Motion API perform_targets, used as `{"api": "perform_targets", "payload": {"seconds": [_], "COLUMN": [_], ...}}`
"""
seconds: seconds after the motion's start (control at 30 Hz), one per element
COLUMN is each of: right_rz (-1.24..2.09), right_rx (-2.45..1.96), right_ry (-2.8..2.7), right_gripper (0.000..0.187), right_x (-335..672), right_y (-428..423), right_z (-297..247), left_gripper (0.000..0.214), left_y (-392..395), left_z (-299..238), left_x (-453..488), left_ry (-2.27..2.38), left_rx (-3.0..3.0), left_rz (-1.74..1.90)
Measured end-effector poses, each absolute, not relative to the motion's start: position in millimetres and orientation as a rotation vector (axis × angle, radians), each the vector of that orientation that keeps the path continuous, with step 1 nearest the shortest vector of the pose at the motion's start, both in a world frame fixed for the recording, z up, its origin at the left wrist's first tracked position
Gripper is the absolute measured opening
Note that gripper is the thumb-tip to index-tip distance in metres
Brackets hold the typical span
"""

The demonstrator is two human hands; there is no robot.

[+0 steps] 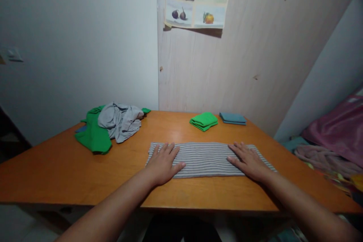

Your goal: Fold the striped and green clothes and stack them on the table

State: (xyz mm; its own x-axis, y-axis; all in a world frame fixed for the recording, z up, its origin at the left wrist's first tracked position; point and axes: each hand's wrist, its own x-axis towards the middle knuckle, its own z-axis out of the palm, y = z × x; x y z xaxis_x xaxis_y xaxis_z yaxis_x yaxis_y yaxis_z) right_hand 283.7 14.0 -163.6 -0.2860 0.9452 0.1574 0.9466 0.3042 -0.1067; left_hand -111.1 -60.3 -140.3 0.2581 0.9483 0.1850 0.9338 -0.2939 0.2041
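A grey-and-white striped cloth lies flat in a long strip across the middle of the wooden table. On its left end rests my left hand, palm down with the fingers spread. My right hand lies flat near the right end, its fingers also apart. Neither hand grips anything. Beyond the cloth sits a folded green cloth, and to the right of that a folded blue cloth.
At the table's back left is a crumpled heap of a grey cloth and a green cloth. A wall with a fruit print stands behind the table. Pink fabric is piled off the right side.
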Motion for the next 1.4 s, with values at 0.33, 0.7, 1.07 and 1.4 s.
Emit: {"api": "perform_targets", "payload": {"seconds": [0.33,0.7,1.07,1.4], "right_rz": [0.046,-0.069,-0.073,-0.077], "right_rx": [-1.809,-1.715,-1.828,-1.635], "right_ry": [-2.435,-2.369,-2.398,-2.35], "right_gripper": [0.081,0.059,0.059,0.035], "right_x": [265,298,289,225], "right_y": [37,57,83,135], "right_z": [-162,-142,-146,-132], "left_gripper": [0.072,0.06,0.069,0.052], "left_y": [-27,-14,21,67], "left_z": [-140,-114,-120,-104], "left_x": [-117,-147,-156,-152], "left_ry": [1.919,2.103,2.146,2.16], "left_rx": [2.436,2.456,2.437,2.427], "left_rz": [0.322,0.255,0.171,0.328]}}
